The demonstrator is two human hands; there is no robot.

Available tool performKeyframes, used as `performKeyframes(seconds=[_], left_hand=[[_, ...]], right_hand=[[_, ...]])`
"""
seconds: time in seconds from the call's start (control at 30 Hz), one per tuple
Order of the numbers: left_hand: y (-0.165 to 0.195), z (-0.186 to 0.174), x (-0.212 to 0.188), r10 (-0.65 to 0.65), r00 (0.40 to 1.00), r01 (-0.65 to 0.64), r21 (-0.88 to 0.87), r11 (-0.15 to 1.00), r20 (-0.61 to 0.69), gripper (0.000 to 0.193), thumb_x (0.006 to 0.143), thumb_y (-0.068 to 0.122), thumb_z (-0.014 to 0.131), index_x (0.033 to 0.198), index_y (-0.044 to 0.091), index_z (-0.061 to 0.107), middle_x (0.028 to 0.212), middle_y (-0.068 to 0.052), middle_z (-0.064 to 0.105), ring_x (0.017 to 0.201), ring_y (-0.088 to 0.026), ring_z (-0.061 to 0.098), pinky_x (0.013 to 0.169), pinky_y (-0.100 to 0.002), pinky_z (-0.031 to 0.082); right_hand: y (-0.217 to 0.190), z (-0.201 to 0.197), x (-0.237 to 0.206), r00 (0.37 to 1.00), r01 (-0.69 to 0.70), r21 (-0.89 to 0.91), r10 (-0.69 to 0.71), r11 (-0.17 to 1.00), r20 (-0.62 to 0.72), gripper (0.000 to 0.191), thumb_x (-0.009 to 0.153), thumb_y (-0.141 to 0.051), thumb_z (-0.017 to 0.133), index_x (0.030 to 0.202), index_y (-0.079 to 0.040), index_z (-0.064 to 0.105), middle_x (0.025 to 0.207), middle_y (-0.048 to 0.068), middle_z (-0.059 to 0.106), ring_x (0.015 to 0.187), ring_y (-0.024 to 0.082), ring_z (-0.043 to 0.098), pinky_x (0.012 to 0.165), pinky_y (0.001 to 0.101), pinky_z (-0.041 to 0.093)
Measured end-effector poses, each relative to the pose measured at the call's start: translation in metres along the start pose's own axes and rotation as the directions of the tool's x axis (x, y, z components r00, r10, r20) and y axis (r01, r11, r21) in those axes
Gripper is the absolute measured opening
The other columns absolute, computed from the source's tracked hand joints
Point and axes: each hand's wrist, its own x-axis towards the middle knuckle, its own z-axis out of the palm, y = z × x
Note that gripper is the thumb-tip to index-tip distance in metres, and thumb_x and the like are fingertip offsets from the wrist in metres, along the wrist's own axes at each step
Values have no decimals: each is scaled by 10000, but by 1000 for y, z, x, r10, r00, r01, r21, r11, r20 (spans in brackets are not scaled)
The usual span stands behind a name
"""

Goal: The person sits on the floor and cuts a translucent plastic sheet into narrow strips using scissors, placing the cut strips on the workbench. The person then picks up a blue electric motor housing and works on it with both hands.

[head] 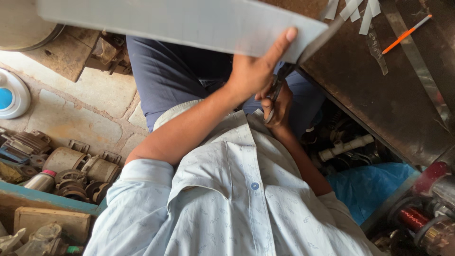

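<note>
Cutting of a pale grey sheet, in progress.

Work done: several narrow pale strips lie at the far edge of the dark worktop, near an orange pencil; by their look they came off a sheet like this one.

Work left: most of the sheet appears whole, so I judge the job far from finished.

Sheet: held up over the person's lap, one corner just beside the worktop's edge.

Left hand: arm reaching forward across the chest, thumb stretched up along the sheet's lower edge, pinching it to steady it.

Right hand: tucked under the left, fingers curled through the handles of scissors, blades meeting the sheet's corner.

Surroundings: rusty metal parts on the stone floor, a white pipe and blue plastic under the worktop.
</note>
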Motion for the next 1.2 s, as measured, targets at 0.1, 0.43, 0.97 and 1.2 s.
performKeyframes(seconds=[0.1,0.43,0.97,1.2], left_hand=[[1,4,-10,-41,999,44,-131,990,27,370,1006,383,712,977,14,724,866,-59,725,787,-133,715,703,-273,600],[0,4,-10,-132,990,136,-96,986,45,365,982,373,718,956,9,731,829,-67,726,736,-143,719,659,-277,600],[-21,3,-2,-114,992,120,-136,983,49,362,972,340,748,1028,-16,718,902,-91,744,808,-166,737,725,-294,616],[-35,1,2,-133,991,132,-261,956,14,354,982,299,757,1079,-35,692,964,-109,732,861,-188,738,755,-308,624]], right_hand=[[-1,-1,-4,998,-70,-5,70,998,-10,799,918,-802,585,1066,-21,507,830,39,577,775,134,593,701,276,479],[2,-4,-9,997,-76,-35,75,997,-14,639,971,-705,610,911,-71,552,720,20,601,670,112,606,631,266,470],[-2,-9,6,994,-50,108,60,993,-96,596,999,-619,647,950,-50,479,783,29,483,673,120,503,600,267,444],[-1,-10,3,985,-124,41,128,991,-119,640,975,-651,618,961,-22,501,713,19,499,572,107,513,547,256,415]])
